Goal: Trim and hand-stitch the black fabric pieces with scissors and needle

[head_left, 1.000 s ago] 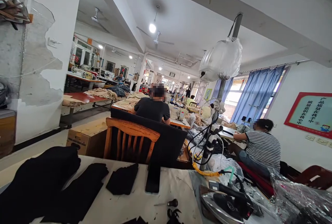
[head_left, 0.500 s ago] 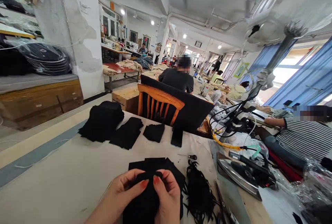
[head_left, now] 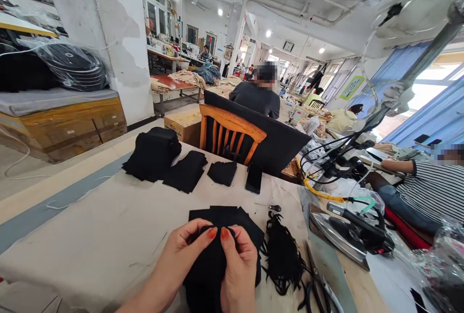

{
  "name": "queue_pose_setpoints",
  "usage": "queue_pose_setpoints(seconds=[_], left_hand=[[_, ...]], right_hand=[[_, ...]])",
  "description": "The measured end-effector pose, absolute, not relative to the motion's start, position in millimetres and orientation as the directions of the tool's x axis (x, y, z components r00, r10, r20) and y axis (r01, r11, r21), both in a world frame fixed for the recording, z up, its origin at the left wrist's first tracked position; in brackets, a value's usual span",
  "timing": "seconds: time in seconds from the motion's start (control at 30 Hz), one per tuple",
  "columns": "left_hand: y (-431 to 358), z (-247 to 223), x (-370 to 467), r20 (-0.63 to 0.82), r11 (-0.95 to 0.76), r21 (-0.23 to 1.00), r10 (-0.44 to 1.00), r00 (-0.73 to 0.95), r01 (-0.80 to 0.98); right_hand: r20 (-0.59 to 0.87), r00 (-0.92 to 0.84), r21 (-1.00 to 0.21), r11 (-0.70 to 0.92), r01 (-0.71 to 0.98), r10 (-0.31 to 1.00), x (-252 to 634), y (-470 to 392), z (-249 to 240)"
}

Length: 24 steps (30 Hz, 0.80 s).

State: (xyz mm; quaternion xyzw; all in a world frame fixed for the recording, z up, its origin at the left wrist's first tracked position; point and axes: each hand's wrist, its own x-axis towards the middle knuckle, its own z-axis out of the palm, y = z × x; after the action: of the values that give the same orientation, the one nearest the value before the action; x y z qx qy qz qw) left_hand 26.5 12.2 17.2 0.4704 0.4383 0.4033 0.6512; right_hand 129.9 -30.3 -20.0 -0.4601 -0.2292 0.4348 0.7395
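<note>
Between my two hands is a black fabric piece (head_left: 207, 267), pinched along its upper edge. My left hand (head_left: 190, 245) grips it with thumb and bent fingers. Close beside it, my right hand (head_left: 239, 255) pinches the same edge, the thumbs nearly meeting. Under and behind them lies a stack of black fabric pieces (head_left: 235, 216), partly covered by my hands. To the right is a heap of thin black strips (head_left: 282, 257). Scissors (head_left: 316, 276) lie beyond that heap, and a small dark-handled pointed tool (head_left: 274, 207) rests above it.
Along the table's far side are a tall black fabric pile (head_left: 152, 153), two lower ones and a phone (head_left: 253, 179). An iron (head_left: 340, 233) sits on a plate at right, its cables rising behind. A wooden chair (head_left: 232, 131) stands beyond the table. Co-workers sit farther off.
The view has shifted, so most things appear farther left or right and slightly higher. Both hands keep their pinch on the black fabric piece, the thumbs now a little closer together.
</note>
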Motion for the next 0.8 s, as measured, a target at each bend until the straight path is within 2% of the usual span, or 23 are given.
queue_pose_setpoints(seconds=[0.2,0.33,0.6,0.7,0.8], left_hand=[[11.1,15.3,27.5,-0.097,0.128,0.987,0.958,0.269,-0.101],[9.6,12.7,27.1,-0.028,0.063,0.992,0.957,0.288,-0.111],[9.2,10.7,28.4,0.048,-0.054,0.998,0.954,0.298,0.012],[11.3,12.1,28.8,-0.007,0.015,0.999,0.962,0.274,-0.028],[12.1,13.2,27.1,-0.129,0.170,0.979,0.942,0.309,-0.110]], right_hand=[[0.039,0.525,-0.914,0.243,-0.326,0.850,127.6,-35.6,-16.2],[0.038,0.541,-0.918,0.244,-0.314,0.840,128.2,-35.8,-17.2],[0.116,0.554,-0.971,0.211,-0.110,0.824,127.2,-37.5,-18.6],[0.075,0.563,-0.959,0.214,-0.185,0.823,126.6,-36.4,-17.6],[-0.027,0.509,-0.916,0.182,-0.356,0.860,128.0,-34.1,-14.0]])
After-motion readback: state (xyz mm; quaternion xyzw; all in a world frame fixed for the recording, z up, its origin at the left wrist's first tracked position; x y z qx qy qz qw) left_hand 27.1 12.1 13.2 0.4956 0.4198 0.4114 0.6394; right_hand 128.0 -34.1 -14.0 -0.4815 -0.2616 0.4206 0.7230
